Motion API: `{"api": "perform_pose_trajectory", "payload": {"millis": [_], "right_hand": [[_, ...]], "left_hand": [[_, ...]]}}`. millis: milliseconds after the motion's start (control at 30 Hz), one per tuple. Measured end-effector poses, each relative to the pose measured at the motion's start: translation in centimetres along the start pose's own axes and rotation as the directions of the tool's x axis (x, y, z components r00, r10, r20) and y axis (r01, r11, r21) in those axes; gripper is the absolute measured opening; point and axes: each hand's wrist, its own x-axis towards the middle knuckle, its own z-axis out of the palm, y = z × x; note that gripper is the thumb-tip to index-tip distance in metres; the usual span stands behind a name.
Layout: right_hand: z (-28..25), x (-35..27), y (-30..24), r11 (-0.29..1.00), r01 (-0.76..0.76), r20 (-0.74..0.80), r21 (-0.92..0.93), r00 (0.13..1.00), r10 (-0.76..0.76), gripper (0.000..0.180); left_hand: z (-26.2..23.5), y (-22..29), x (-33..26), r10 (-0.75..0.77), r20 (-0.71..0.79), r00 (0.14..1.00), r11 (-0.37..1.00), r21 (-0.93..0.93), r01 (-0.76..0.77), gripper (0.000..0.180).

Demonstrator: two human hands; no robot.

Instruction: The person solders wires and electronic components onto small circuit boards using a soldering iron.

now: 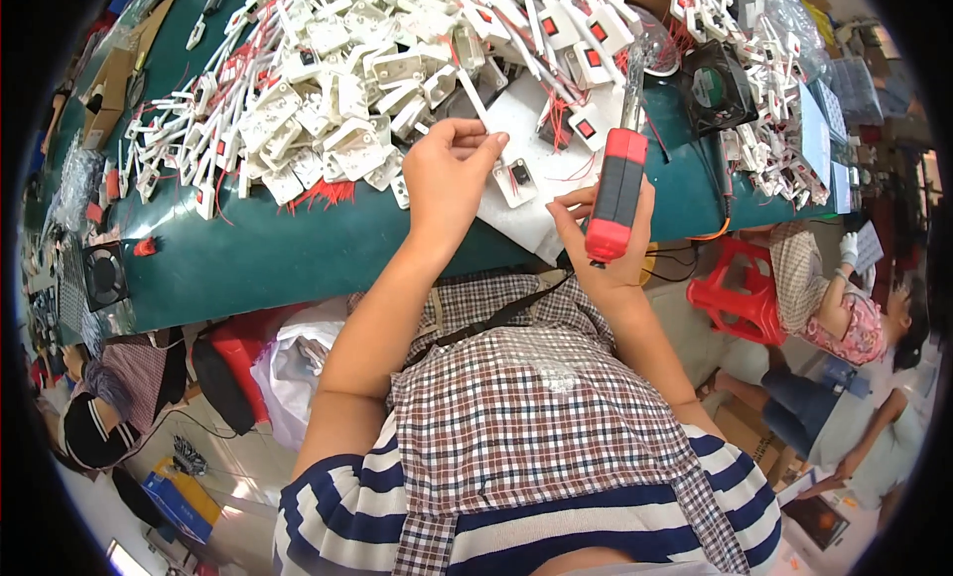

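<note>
My left hand [449,179] pinches a slim white plastic stick between thumb and fingertips. At the near end of that stick is a small white switch box [517,183] with a dark part in it, above a pale board [536,228]. My right hand [617,263] holds a red and black glue gun [615,194], its palm and some fingers hidden beneath the body. A clear rod [633,84] sticks out of the gun's far end. The gun is to the right of the switch box, apart from it.
A large heap of white plastic housings [347,119] with red wires covers the green table [248,253]. A black fan [717,87] and more switch pieces [769,144] lie at right. Beyond the table's right edge is a red stool [737,293], with a co-worker [839,298] close by.
</note>
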Motion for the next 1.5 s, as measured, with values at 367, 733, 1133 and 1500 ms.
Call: {"api": "perform_pose_trajectory", "payload": {"millis": [367, 733, 1133, 1500], "right_hand": [[2.5, -0.1, 0.9, 0.971, 0.131, -0.009, -0.199, 0.991, -0.136, 0.068], [4.6, 1.6, -1.2, 0.896, 0.087, -0.065, -0.435, 0.99, -0.127, 0.06], [6.3, 1.5, -1.7, 0.866, 0.069, -0.143, -0.496, 0.977, -0.16, 0.027], [7.0, 2.4, -0.5, 0.895, 0.075, -0.293, -0.44, 0.93, -0.222, 0.026]], "left_hand": [[-0.4, 0.9, -0.1, 0.311, -0.028, 0.95, 0.849, 0.458, -0.264, 0.025], [-2.1, 0.3, -2.5, 0.493, 0.302, 0.816, 0.704, 0.412, -0.578, 0.042], [-2.7, -2.6, -2.2, 0.455, 0.334, 0.825, 0.766, 0.325, -0.554, 0.038], [-0.9, -3.1, -2.6, 0.288, 0.306, 0.907, 0.945, 0.063, -0.321, 0.063]]}}
